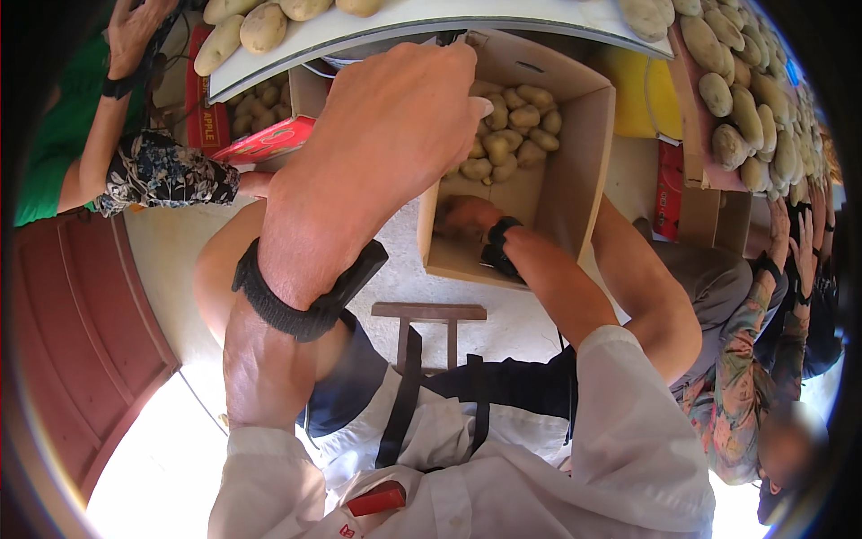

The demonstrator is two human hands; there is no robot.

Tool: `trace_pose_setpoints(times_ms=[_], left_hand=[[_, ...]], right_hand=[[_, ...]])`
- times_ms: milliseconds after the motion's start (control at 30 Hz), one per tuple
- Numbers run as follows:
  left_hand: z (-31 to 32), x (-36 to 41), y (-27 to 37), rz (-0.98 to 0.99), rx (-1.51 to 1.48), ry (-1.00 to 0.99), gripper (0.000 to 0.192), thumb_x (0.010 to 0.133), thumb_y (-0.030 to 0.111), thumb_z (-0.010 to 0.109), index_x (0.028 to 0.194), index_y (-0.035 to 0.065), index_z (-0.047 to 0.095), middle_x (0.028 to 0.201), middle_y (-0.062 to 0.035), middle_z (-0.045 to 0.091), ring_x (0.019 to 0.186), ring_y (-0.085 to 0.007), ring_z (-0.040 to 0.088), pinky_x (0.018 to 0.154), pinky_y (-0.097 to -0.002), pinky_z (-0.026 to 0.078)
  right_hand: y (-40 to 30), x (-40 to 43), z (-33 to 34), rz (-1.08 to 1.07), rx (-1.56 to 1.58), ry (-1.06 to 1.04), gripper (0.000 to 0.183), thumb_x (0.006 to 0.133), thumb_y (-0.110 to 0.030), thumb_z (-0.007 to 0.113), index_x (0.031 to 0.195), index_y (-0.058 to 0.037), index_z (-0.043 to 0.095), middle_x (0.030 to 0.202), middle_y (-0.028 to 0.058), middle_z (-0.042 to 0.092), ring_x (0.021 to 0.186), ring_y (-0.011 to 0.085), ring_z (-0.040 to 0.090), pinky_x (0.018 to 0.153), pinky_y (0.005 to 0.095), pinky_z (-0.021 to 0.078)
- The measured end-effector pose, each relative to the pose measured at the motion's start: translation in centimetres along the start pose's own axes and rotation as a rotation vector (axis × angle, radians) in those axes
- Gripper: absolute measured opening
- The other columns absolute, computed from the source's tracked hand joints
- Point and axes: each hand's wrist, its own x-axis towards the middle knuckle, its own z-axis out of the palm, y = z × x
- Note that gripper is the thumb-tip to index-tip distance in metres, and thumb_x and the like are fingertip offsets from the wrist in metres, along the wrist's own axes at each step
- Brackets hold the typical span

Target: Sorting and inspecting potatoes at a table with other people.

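Observation:
My left hand point(401, 118) is raised close to the camera, back up, fingers curled under and thumb pointing right. Its palm is hidden, so whether it holds anything does not show. Behind it is an open cardboard box point(582, 158), tilted between my knees, with a pile of small potatoes point(515, 124) at its far end. Inside the near part of that box, my right hand point(470, 217) reaches toward the left wall. It is blurred and shadowed, and its fingers are unclear. Both my wrists wear black straps.
Large potatoes point(262, 27) lie on the white tabletop point(404, 23) ahead. More potatoes point(747, 114) cover a surface at right. A red fruit carton point(266, 140) stands left, a yellow container point(640, 91) right of the box. Other people's arms are at both sides. A wooden stool point(429, 312) is below.

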Motion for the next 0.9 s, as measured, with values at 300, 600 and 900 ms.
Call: trace_pose_setpoints(times_ms=[300,600,900], left_hand=[[-0.1,0.5,0.1,0.0,-0.024,-0.043,0.031,0.093,0.026,0.065,0.11,-0.0002,0.064,0.096,-0.0219,0.069,0.097,-0.0436,0.064,0.083,-0.0529,0.05],[-1.2,0.7,0.9,-0.101,-0.053,-0.205,0.033,0.096,0.029,0.063,0.114,0.0015,0.067,0.098,-0.0218,0.071,0.097,-0.0435,0.066,0.084,-0.0517,0.051],[-0.9,1.0,0.3,-0.062,-0.131,-0.091,0.027,0.095,0.023,0.067,0.099,-0.0023,0.074,0.101,-0.0246,0.074,0.101,-0.0418,0.071,0.083,-0.0513,0.056]], right_hand=[[-2.7,-1.3,-1.2,0.109,-0.279,-0.046,0.053,0.074,-0.046,0.077,0.112,-0.0082,0.078,0.113,0.0158,0.076,0.108,0.0348,0.071,0.092,0.044,0.0549],[-2.9,-8.2,-4.6,-0.008,0.053,0.186,0.064,0.071,-0.046,0.08,0.116,-0.0008,0.073,0.109,0.0197,0.075,0.1,0.0357,0.072,0.088,0.0435,0.0557],[-10.6,-22.7,-13.2,-0.132,0.446,0.267,0.054,0.086,-0.022,0.08,0.132,0.001,0.062,0.106,0.0076,0.069,0.071,0.0125,0.063,0.064,0.0271,0.0518]])
